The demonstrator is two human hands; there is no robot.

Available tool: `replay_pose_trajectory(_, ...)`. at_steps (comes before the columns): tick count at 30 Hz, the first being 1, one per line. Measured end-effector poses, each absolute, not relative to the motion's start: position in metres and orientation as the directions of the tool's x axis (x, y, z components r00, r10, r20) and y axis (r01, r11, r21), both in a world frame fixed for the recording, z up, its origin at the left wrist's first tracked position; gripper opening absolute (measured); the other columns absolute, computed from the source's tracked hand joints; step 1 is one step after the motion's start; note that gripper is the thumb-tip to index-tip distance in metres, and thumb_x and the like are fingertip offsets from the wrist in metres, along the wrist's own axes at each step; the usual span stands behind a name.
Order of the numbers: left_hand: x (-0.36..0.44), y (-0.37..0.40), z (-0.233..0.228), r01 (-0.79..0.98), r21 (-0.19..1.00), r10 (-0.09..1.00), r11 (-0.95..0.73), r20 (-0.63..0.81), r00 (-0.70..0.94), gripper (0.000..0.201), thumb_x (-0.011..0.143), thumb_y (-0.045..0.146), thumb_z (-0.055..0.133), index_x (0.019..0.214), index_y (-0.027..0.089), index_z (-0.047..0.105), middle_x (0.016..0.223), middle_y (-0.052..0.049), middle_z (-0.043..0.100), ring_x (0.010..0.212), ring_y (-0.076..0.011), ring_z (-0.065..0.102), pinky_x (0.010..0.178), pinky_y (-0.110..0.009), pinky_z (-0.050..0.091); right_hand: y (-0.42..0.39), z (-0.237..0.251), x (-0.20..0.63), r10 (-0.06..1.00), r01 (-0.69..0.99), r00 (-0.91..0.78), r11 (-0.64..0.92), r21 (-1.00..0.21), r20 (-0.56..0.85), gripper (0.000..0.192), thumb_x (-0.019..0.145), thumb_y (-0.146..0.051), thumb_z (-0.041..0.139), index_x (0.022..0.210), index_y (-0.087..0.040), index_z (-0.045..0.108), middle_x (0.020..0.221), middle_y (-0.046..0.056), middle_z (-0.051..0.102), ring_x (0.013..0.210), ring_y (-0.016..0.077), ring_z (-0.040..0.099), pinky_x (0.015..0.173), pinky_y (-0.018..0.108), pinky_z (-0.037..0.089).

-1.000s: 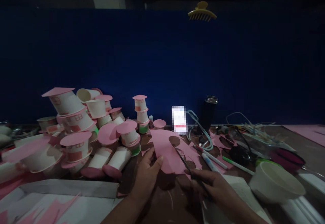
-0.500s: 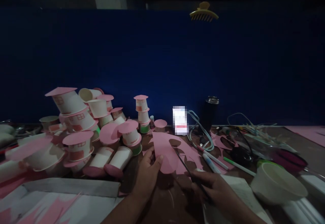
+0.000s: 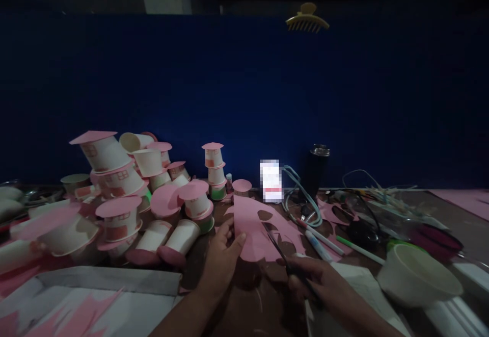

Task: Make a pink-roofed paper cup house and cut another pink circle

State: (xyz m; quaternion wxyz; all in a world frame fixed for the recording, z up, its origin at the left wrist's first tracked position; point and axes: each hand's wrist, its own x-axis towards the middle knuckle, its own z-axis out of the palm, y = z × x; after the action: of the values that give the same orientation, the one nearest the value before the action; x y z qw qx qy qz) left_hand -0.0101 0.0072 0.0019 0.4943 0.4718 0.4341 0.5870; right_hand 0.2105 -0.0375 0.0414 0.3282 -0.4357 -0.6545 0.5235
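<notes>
Low in the middle of the frame, our left hand (image 3: 221, 263) pinches the near-left edge of a pink sheet (image 3: 250, 230), thumb on top and fingers curled under it, so the sheet stands tilted up off the table (image 3: 263, 301). Several round holes are already cut out of the sheet along its right side.

Just right of it, our right hand (image 3: 317, 283) is closed around the handles of dark scissors (image 3: 280, 250). The blades reach up and left into the sheet's lower right edge; the light is too dim to tell how far apart they are.

To the left of centre a heap of paper cups (image 3: 126, 194) lies and stands in stacks, many capped with pink discs and some marked with small window shapes. At the lower left sits a flat white box (image 3: 95, 286) with pink scraps in it.

At the lower right stands a white bowl (image 3: 418, 273), with pens (image 3: 324, 240) lying between it and the sheet. Behind them are a tangle of cables (image 3: 301, 199) and a dark flask (image 3: 316, 169) upright against the blue wall (image 3: 244, 87). A yellow hair clip (image 3: 306, 18) hangs at the wall's top edge, upper centre-right. Pink offcuts (image 3: 328, 212) lie on the table right of the sheet.
</notes>
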Motion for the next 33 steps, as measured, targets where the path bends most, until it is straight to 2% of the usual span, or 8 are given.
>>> replay_pose_trajectory(4, -0.008, 0.006, 0.001, -0.174, 0.977, 0.992, -0.124, 0.119, -0.036, 0.057, 0.076, 0.036, 0.069, 0.128, 0.018, 0.053, 0.122, -0.012, 0.065, 0.110, -0.0251, 0.062, 0.091, -0.033, 0.050, -0.038, 0.043, 0.211, 0.919, 0.259, -0.393, 0.070, -0.963, -0.039, 0.036, 0.080, -0.049, 0.064, 0.093, -0.018, 0.076, 0.078, 0.004, 0.063, 0.070, 0.0180, 0.056, 0.063, 0.026, 0.044)
replay_pose_trajectory(6, -0.007, 0.005, 0.001, -0.195, 0.974, 0.993, -0.117, 0.117, -0.013, 0.057, 0.076, 0.035, 0.069, 0.128, 0.018, 0.053, 0.122, -0.012, 0.065, 0.110, -0.0252, 0.062, 0.091, -0.033, 0.050, -0.038, 0.042, 0.211, 0.924, 0.272, -0.380, 0.067, -0.960, -0.044, 0.035, 0.079, -0.049, 0.064, 0.090, -0.018, 0.077, 0.075, 0.004, 0.063, 0.070, 0.0187, 0.057, 0.063, 0.026, 0.045)
replay_pose_trajectory(9, -0.005, 0.003, 0.002, -0.220, 0.970, 0.994, -0.108, 0.112, 0.009, 0.056, 0.076, 0.035, 0.069, 0.126, 0.018, 0.054, 0.122, -0.012, 0.065, 0.110, -0.0251, 0.062, 0.091, -0.033, 0.050, -0.037, 0.041, 0.212, 0.925, 0.268, -0.376, 0.057, -0.962, -0.050, 0.033, 0.080, -0.047, 0.065, 0.087, -0.017, 0.077, 0.071, 0.003, 0.062, 0.067, 0.0178, 0.055, 0.062, 0.026, 0.043)
replay_pose_trajectory(13, -0.004, 0.002, 0.003, -0.222, 0.967, 0.991, -0.120, 0.132, 0.038, 0.052, 0.077, 0.034, 0.068, 0.124, 0.018, 0.055, 0.123, -0.013, 0.064, 0.110, -0.0248, 0.061, 0.092, -0.034, 0.050, -0.038, 0.038, 0.212, 0.926, 0.230, -0.371, 0.024, -0.973, -0.065, 0.037, 0.080, -0.046, 0.066, 0.101, -0.017, 0.074, 0.070, 0.002, 0.060, 0.064, 0.0150, 0.052, 0.060, 0.025, 0.041)
replay_pose_trajectory(16, -0.003, 0.000, 0.003, -0.223, 0.966, 0.987, -0.129, 0.146, 0.061, 0.048, 0.079, 0.034, 0.067, 0.122, 0.018, 0.056, 0.122, -0.013, 0.065, 0.109, -0.0246, 0.062, 0.091, -0.033, 0.050, -0.037, 0.036, 0.212, 0.919, 0.213, -0.385, -0.001, -0.977, -0.085, 0.036, 0.081, -0.045, 0.066, 0.098, -0.016, 0.075, 0.064, 0.000, 0.058, 0.061, 0.0137, 0.050, 0.059, 0.024, 0.040)
replay_pose_trajectory(22, -0.002, -0.002, 0.005, -0.195, 0.973, 0.988, -0.127, 0.142, 0.062, 0.047, 0.079, 0.034, 0.066, 0.122, 0.018, 0.055, 0.120, -0.012, 0.065, 0.106, -0.0238, 0.063, 0.089, -0.032, 0.050, -0.035, 0.032, 0.214, 0.937, 0.241, -0.341, 0.005, -0.970, -0.080, 0.038, 0.078, -0.044, 0.069, 0.105, -0.018, 0.074, 0.079, 0.003, 0.068, 0.068, 0.0165, 0.056, 0.064, 0.025, 0.043)
replay_pose_trajectory(28, -0.003, 0.000, 0.006, -0.231, 0.967, 0.988, -0.110, 0.132, 0.082, 0.051, 0.080, 0.034, 0.066, 0.125, 0.016, 0.052, 0.124, -0.014, 0.063, 0.109, -0.0243, 0.062, 0.090, -0.033, 0.050, -0.036, 0.037, 0.212, 0.932, 0.261, -0.353, 0.019, -0.965, -0.077, 0.035, 0.079, -0.049, 0.066, 0.088, -0.016, 0.076, 0.078, 0.005, 0.068, 0.069, 0.0181, 0.058, 0.066, 0.026, 0.045)
replay_pose_trajectory(33, -0.003, 0.000, 0.006, -0.253, 0.965, 0.991, -0.075, 0.100, 0.089, 0.056, 0.081, 0.034, 0.066, 0.130, 0.015, 0.047, 0.123, -0.015, 0.063, 0.108, -0.0247, 0.062, 0.089, -0.033, 0.051, -0.034, 0.032, 0.215, 0.927, 0.284, -0.369, 0.050, -0.958, -0.061, 0.033, 0.081, -0.046, 0.065, 0.097, -0.018, 0.075, 0.083, 0.004, 0.070, 0.071, 0.0173, 0.058, 0.064, 0.025, 0.043)
